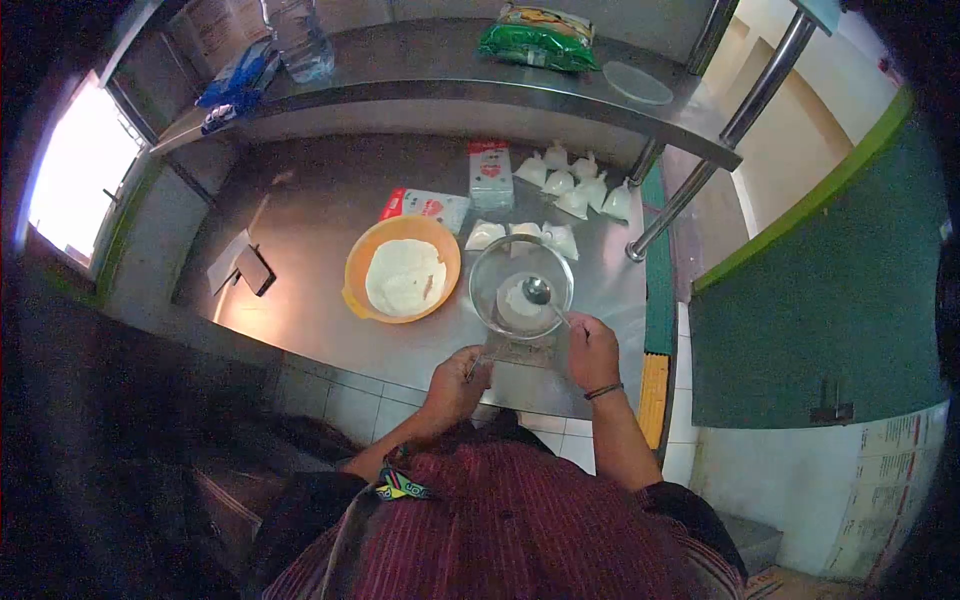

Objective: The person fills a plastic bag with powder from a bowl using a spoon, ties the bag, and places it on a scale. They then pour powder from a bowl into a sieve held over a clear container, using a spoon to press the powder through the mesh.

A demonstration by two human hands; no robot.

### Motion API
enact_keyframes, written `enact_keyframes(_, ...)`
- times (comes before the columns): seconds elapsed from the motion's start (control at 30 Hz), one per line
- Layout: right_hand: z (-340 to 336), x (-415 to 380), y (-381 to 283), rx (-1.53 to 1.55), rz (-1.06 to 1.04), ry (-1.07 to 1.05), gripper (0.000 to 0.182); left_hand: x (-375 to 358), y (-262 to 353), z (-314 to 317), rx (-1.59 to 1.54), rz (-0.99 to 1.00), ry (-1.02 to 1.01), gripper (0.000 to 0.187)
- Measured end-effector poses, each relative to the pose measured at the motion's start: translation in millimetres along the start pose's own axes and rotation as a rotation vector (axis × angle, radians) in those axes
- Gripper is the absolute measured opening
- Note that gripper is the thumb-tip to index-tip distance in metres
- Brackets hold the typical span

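My right hand is closed round the handle of a metal spoon, whose bowl end is inside a steel mixing bowl. A little white powder lies at the bottom of that bowl. My left hand is at the table's front edge, fingers pinched, just below and left of the steel bowl. Something thin and see-through seems to extend from it, but I cannot make out what it is. To the left stands an orange plastic basin holding a heap of white powder.
Several small knotted bags of white powder sit at the back right, others behind the steel bowl. Two red-and-white packs lie near them. A phone on a stand is at left. Overhead, a metal shelf carries a green packet.
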State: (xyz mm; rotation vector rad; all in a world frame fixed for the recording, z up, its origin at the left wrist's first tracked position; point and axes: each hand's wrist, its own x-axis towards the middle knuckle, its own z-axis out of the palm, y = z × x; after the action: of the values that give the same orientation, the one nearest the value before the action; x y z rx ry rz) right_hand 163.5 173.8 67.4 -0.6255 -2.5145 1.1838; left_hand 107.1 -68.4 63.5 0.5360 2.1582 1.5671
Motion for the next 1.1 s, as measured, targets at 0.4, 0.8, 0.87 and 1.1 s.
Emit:
enact_keyframes(0.4, 14, -1, -11, 0.073, 0.016, -0.014, 0.031, 26, -8, -23, 0.210, 0.178, -0.047, 0.032)
enact_keyframes(0.8, 21, -11, -26, -0.051, 0.099, 0.052, 0.028, 52, -28, -45, 0.198, 0.178, -0.234, 0.035)
enact_keyframes(0.87, 23, -12, -26, -0.086, 0.143, 0.063, 0.027, 53, -37, -46, 0.164, 0.191, -0.246, 0.035)
enact_keyframes(1.1, 35, -19, -42, -0.160, 0.150, 0.112, 0.028, 59, -33, -61, 0.089, 0.038, -0.301, 0.033)
